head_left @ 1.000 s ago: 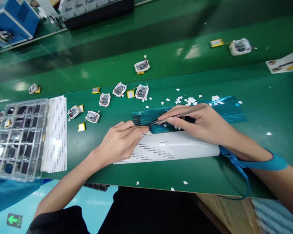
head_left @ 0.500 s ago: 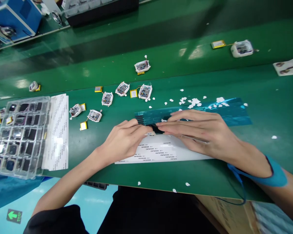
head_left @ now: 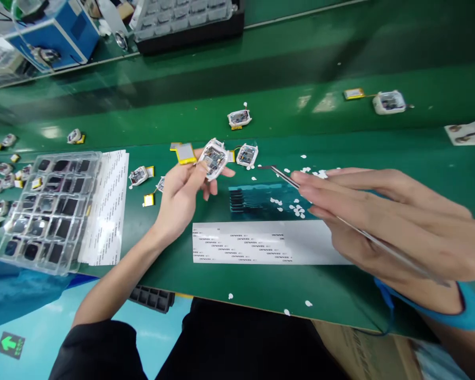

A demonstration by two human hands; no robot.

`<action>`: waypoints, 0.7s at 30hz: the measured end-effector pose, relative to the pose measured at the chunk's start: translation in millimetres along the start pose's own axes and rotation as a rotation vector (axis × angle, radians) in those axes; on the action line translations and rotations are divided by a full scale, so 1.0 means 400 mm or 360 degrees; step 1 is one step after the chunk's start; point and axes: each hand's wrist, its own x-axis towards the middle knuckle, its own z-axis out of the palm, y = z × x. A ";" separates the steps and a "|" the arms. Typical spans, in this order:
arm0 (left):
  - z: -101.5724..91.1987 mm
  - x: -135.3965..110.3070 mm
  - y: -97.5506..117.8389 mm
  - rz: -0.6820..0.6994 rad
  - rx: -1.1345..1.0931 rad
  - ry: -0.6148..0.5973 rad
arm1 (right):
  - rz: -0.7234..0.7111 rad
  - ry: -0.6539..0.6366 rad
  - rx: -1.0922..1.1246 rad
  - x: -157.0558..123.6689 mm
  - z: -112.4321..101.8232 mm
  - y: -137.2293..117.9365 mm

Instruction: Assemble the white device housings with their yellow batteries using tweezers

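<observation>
My left hand (head_left: 180,192) is raised above the green bench and holds a small white-framed circuit module (head_left: 212,157), its grey battery (head_left: 185,153) dangling beside the fingers. My right hand (head_left: 380,221) grips metal tweezers (head_left: 287,178) whose tip points left toward the module, a short gap apart. Below them lie a teal adhesive sheet (head_left: 257,199) with dark strips and a white printed liner strip (head_left: 261,243). A blue strap (head_left: 459,311) circles my right wrist.
More modules with yellow batteries (head_left: 247,154) lie scattered on the bench, one (head_left: 388,101) at the far right. A clear tray of dark parts (head_left: 47,208) and white sheets (head_left: 106,206) sit at left. White paper dots (head_left: 296,208) litter the surface. A blue box (head_left: 59,31) stands at the back.
My left hand left the sheet, picked up a module and lifted it. My right hand rose from the sheet with the tweezers and drew back to the right.
</observation>
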 end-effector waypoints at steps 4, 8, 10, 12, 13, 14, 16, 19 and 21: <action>-0.010 0.014 -0.037 -0.0488 -0.0487 -0.0033 | -0.0034 -0.0132 0.0053 -0.024 0.011 -0.010; 0.014 -0.004 -0.050 -0.0449 -0.0451 0.0063 | -0.0188 -0.0195 0.0048 -0.040 0.026 -0.011; 0.028 -0.012 -0.046 -0.0482 -0.0550 0.0147 | -0.0250 -0.0207 0.0047 -0.042 0.035 -0.018; 0.036 -0.016 -0.042 -0.0530 -0.0686 0.0239 | -0.0240 -0.0206 0.0068 -0.040 0.043 -0.028; 0.038 -0.017 -0.040 -0.0540 -0.0730 0.0287 | -0.0205 -0.0200 0.0074 -0.038 0.047 -0.034; 0.039 -0.017 -0.038 -0.0538 -0.0754 0.0332 | -0.0155 -0.0192 0.0076 -0.037 0.050 -0.039; 0.041 -0.019 -0.036 -0.0528 -0.0761 0.0381 | -0.0074 -0.0187 0.0060 -0.034 0.056 -0.045; 0.044 -0.024 -0.032 -0.0541 -0.0713 0.0322 | -0.0049 -0.0197 0.0021 -0.032 0.062 -0.041; 0.048 -0.029 -0.031 -0.0539 -0.0667 0.0259 | -0.0137 -0.0187 0.0013 -0.033 0.065 -0.036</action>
